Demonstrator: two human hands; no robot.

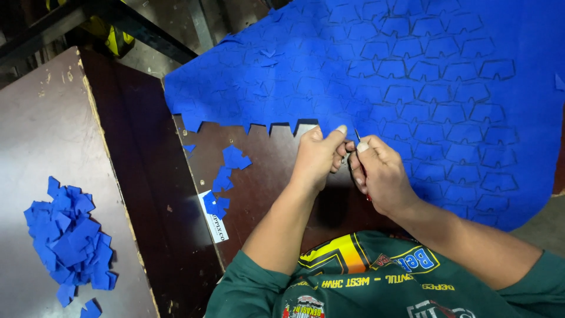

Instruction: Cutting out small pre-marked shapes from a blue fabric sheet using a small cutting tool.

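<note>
A large blue sheet (412, 76) marked with many outlined shapes covers the far right of a dark brown table (265, 188). Its near edge is notched where pieces are cut away. My left hand (318, 156) pinches the sheet's near edge with thumb and fingers. Touching it, my right hand (379, 174) grips a small thin-bladed cutting tool (358, 139) with a red handle, its tip at the sheet's edge. Both hands meet at the cut line.
A heap of cut blue pieces (67, 235) lies on a grey board (53, 118) at the left. Several loose blue pieces (226, 176) and a white label (215, 221) lie on the table. A dark metal frame (141, 26) runs behind.
</note>
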